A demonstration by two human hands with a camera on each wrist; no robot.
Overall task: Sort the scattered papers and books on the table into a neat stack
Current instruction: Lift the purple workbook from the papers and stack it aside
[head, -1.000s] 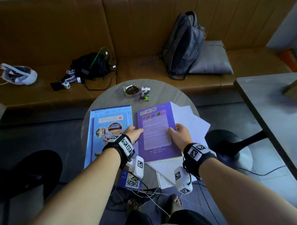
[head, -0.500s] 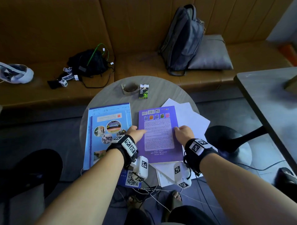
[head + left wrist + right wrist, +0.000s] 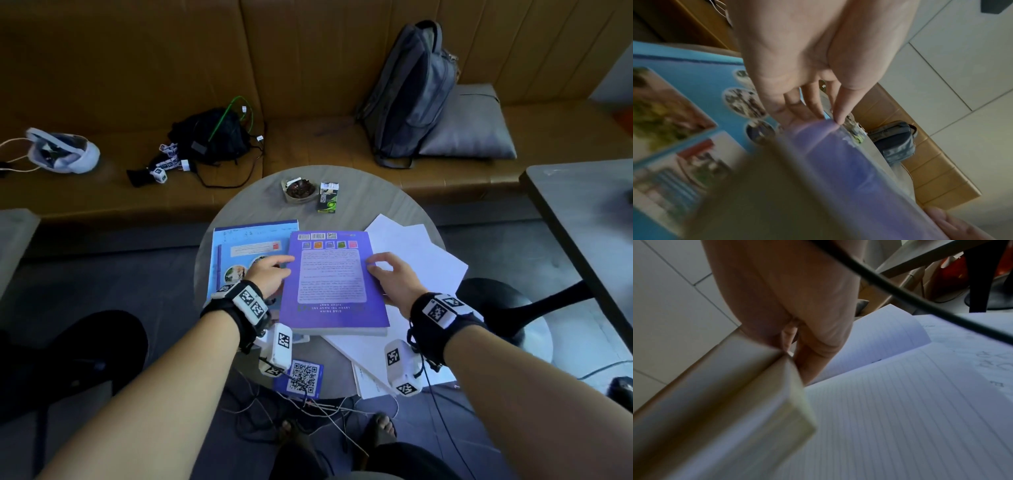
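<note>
- Left wrist view shows the left hand (image 3: 807, 68) with its thumb tip on top of the near left edge of the thick purple paperback book (image 3: 855, 170) and the other fingers (image 3: 797, 112) reaching under it, so that side is pinched, seemingly to lift rather than slide
- Right wrist view has the right hand (image 3: 797, 305) curled round the opposite edge, fingers beneath the pale page block and thumb above; a two-sided grip suits a book this thick, likely to keep it from sagging open
- Head view puts the purple book (image 3: 334, 281) between both hands (image 3: 270, 274) (image 3: 397, 277), its near edge raised clear of the round grey table (image 3: 370, 198)
- Under and to the right of it lies a fan of loose white paper sheets (image 3: 421, 260), crooked to one another, with a lined notebook page (image 3: 900, 418) open beneath
- Just left, overlapped by the left hand, lies the flat light-blue book with round photos (image 3: 246, 246), the widest item and in my judgement a sensible base for the stack
- Farther out on the table stand a small ashtray (image 3: 300, 190) and a dark cigarette pack (image 3: 329, 198), well apart from the papers
- Sorting looks barely begun: nothing is squared yet
</note>
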